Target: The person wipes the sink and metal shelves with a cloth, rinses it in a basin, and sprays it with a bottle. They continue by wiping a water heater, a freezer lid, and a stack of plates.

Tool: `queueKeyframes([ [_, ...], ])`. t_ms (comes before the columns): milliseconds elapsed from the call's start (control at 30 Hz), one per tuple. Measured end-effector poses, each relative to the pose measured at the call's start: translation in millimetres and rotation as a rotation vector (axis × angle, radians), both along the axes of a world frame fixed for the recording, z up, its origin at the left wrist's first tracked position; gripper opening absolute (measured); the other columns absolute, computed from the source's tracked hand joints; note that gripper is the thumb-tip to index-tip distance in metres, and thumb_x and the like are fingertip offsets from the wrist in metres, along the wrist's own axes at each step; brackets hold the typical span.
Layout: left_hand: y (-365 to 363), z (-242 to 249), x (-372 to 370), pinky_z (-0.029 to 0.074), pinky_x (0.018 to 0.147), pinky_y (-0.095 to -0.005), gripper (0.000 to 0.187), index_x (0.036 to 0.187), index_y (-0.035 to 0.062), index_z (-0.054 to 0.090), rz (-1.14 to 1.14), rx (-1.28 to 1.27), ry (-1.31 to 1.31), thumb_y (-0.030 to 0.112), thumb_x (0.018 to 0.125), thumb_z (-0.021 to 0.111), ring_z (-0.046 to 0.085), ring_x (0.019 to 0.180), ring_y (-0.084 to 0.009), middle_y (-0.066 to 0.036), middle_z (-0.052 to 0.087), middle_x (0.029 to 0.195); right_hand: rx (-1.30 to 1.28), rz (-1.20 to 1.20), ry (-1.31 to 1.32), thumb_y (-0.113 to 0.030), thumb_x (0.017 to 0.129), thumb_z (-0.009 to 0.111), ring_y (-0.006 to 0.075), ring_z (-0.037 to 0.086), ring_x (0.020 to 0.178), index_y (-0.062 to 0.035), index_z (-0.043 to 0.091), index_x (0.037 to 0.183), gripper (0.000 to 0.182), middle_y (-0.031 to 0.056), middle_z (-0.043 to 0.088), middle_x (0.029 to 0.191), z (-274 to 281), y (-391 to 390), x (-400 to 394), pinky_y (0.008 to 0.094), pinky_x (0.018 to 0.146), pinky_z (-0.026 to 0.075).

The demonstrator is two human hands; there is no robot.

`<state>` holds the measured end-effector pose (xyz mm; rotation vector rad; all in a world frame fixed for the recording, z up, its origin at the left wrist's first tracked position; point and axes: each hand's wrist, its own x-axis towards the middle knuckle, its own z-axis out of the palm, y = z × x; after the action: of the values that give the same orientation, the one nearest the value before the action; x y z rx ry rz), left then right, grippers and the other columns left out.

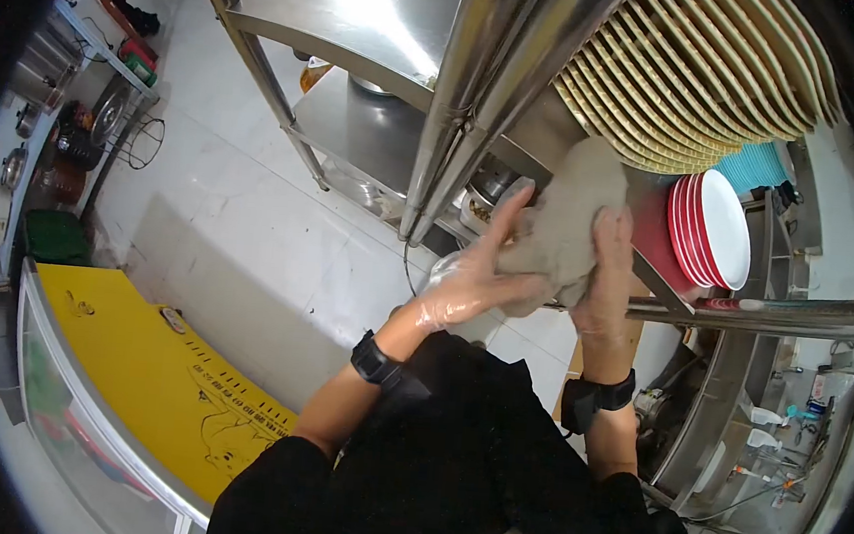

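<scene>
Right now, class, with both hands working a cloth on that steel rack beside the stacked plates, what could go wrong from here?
1. The cloth, held by the left hand and right hand, lies close to the red-and-white plates standing on edge; a wide swipe might knock them.
2. The tan plates are stacked just above the cloth, so an upward stroke could jostle them.

Right palm behind the cloth; tan plate stack cut off at top edge.

Yellow panel: print too small; illegible
</scene>
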<state>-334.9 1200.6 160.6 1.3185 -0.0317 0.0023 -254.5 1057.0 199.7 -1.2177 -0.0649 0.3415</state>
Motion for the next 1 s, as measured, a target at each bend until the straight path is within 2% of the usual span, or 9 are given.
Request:
queueKeyframes([
  [100,-4.2,-7.1,1.3,0.038,0.1,-0.032,0.087,0.148,0.0063,0.016,0.066,-0.026,-0.095,0.001,0.077,0.066,0.041,0.124,-0.0174,-0.011,0.038,0.141,-0.253,0.071,-0.013,-0.026,0.092,0.057,0.0209,0.056,0.108,-0.004,0.044,0.13,0.046,0.0113,0.054,0.121,8.8,4.2,-11.6,0.0322,0.089,0.046],
  [167,-5.4,-16.1,-2.9,0.039,0.098,-0.0282,0.08,0.148,0.0053,0.02,0.104,-0.111,0.03,0.0,0.079,0.062,0.045,0.119,-0.0153,-0.01,0.042,0.139,-0.9,0.12,-0.454,-0.024,0.087,0.06,0.0284,0.054,0.113,-0.0018,0.044,0.131,0.052,0.018,0.051,0.129,12.7,0.6,-11.9,0.0353,0.094,0.044],
  [267,-6.2,-18.5,-12.1,0.038,0.099,-0.0288,0.069,0.141,0.0024,0.034,0.224,-0.202,0.089,0.006,0.079,0.063,0.048,0.115,-0.016,-0.009,0.052,0.128,-1.008,0.028,-1.074,-0.019,0.08,0.065,0.0331,0.056,0.111,-0.005,0.05,0.128,0.052,0.0175,0.052,0.127,15.0,-6.1,-14.3,0.0361,0.09,0.046],
  [500,1.5,6.3,-17.1,0.042,0.094,-0.0291,0.06,0.136,0.0019,0.041,0.207,0.157,0.075,0.005,0.08,0.061,0.054,0.106,-0.0173,-0.006,0.059,0.117,-1.159,0.195,-1.282,-0.013,0.074,0.067,0.0333,0.059,0.092,-0.0103,0.063,0.104,0.03,0.0093,0.062,0.106,31.7,-14.5,-19.7,0.0405,0.073,0.049],
  [600,9.1,-10.1,-20.6,0.038,0.099,-0.0292,0.061,0.138,0.0046,0.04,0.1,-0.074,0.15,0.011,0.081,0.061,0.05,0.115,-0.0179,-0.006,0.054,0.126,-1.156,0.175,-1.166,-0.012,0.076,0.064,0.0278,0.06,0.082,-0.0092,0.064,0.098,0.022,0.0092,0.062,0.093,29.7,-16.4,-12.8,0.0361,0.068,0.047],
  [700,14.3,-45.9,-21.3,0.031,0.106,-0.0301,0.066,0.142,0.0069,0.037,-0.021,-0.322,0.069,0.022,0.083,0.062,0.04,0.127,-0.0184,-0.006,0.042,0.139,-0.865,0.161,-0.452,-0.018,0.08,0.062,0.0329,0.056,0.091,-0.0088,0.064,0.096,0.018,0.0153,0.06,0.102,20.6,-21.0,10.0,0.0315,0.076,0.043],
  [833,6.4,-57.9,-23.0,0.028,0.108,-0.0297,0.071,0.146,0.0077,0.029,-0.102,-0.423,0.071,0.027,0.085,0.06,0.031,0.134,-0.0168,-0.006,0.029,0.149,-0.79,0.155,-0.976,-0.017,0.088,0.056,0.028,0.057,0.095,-0.0064,0.061,0.107,0.022,0.0138,0.061,0.104,23.9,-20.5,13.6,0.0316,0.083,0.043],
  [900,-0.8,-63.3,-24.3,0.032,0.106,-0.0289,0.071,0.148,0.0081,0.025,-0.102,-0.394,0.029,0.024,0.087,0.058,0.034,0.132,-0.0155,-0.007,0.028,0.149,0.163,0.175,0.123,-0.016,0.092,0.054,0.0219,0.058,0.098,-0.0016,0.055,0.116,0.028,0.0099,0.061,0.108,34.3,-10.6,6.3,0.033,0.087,0.044],
  [1000,-11.3,-63.9,-25.4,0.022,0.111,-0.0338,0.082,0.149,0.0078,0.018,-0.2,-0.538,0.13,0.038,0.086,0.062,0.026,0.138,-0.0216,-0.009,0.025,0.151,0.296,0.204,0.223,-0.015,0.093,0.053,0.0191,0.057,0.1,0.0003,0.053,0.117,0.028,0.0064,0.06,0.111,49.4,-9.9,1.7,0.0332,0.09,0.045],
])
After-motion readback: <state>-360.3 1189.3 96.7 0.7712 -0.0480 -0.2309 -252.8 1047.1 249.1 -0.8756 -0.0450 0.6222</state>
